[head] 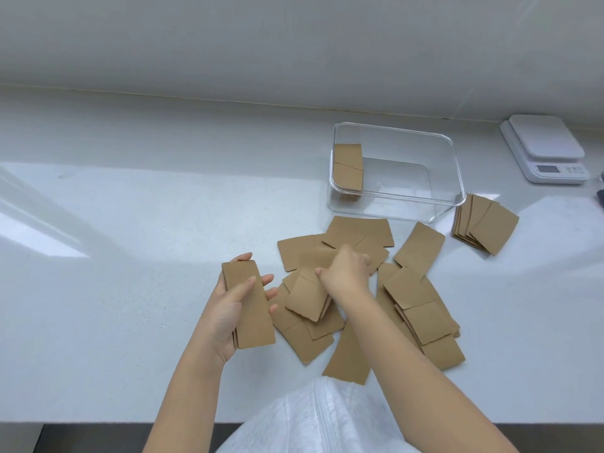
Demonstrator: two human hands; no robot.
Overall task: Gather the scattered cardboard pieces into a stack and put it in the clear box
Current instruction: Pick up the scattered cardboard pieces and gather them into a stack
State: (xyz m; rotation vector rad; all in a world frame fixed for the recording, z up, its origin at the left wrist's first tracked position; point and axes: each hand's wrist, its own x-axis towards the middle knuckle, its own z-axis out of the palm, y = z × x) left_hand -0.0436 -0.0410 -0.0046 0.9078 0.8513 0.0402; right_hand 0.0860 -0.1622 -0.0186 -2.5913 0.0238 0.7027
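Left hand (pixel 228 308) grips cardboard stack (pixel 250 305); right hand (pixel 346 273) pinches scattered piece (pixel 307 295).

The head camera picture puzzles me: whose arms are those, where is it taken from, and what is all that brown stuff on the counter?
There is no machine here. A person wears a camera on the head, so you look down along their own two bare arms at a pale counter.

The brown things are flat cardboard pieces. The left hand holds a small stack of them, gathered so far. The right hand reaches into the loose pile in front, touching a piece; whether it has gripped one I cannot tell.

Behind the pile stands a clear box, open on top, with a few pieces already leaning at its left end. Another small stack lies right of the box, and a white kitchen scale sits at the far right.
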